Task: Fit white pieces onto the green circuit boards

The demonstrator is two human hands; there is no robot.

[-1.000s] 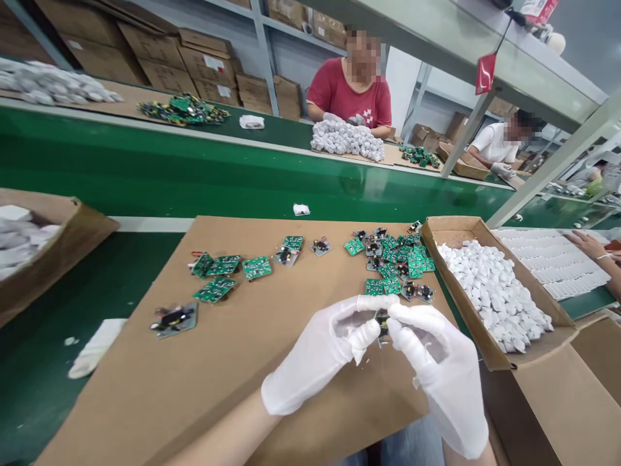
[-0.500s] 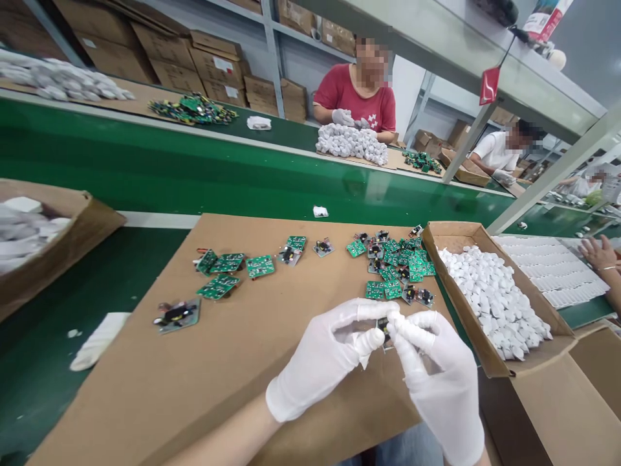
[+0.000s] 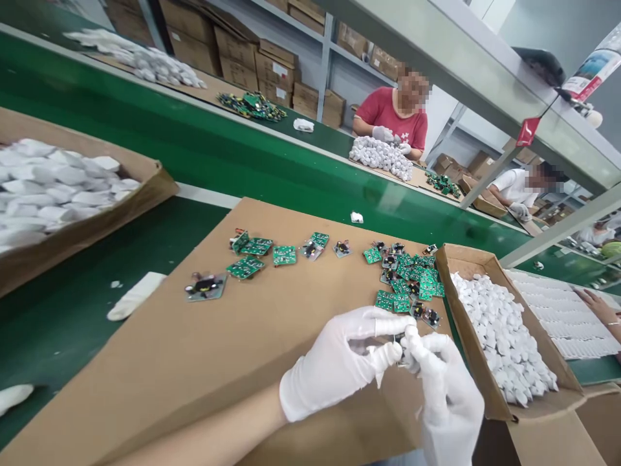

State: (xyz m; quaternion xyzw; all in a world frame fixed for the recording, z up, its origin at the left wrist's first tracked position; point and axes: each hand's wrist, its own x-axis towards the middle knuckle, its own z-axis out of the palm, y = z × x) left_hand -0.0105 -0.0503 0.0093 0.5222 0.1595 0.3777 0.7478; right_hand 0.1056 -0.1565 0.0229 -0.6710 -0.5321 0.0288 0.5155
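Both my hands wear thin white gloves and meet low over the right half of the cardboard sheet. My left hand (image 3: 339, 362) pinches a small circuit board (image 3: 400, 339), mostly hidden between the fingers. The fingertips of my right hand (image 3: 446, 395) are closed on the same board from the other side. Just beyond them lies a cluster of green circuit boards (image 3: 410, 278), some face up with black and silver parts showing. Farther left, more boards (image 3: 246, 266) are spread out, with a single board (image 3: 204, 287) nearest to me.
A cardboard box (image 3: 468, 259) of small white wrapped pieces stands at the right, beside white rows (image 3: 563, 304) and another person's hand (image 3: 599, 307). Another box (image 3: 160, 184) of white pieces is at the left. Across the green conveyor (image 3: 291, 175) a person in red (image 3: 388, 116) works.
The view has swung left, so the scene sits farther right and more of the left box shows. My hands stay together on the board; the right fingers have shifted and bent around it.
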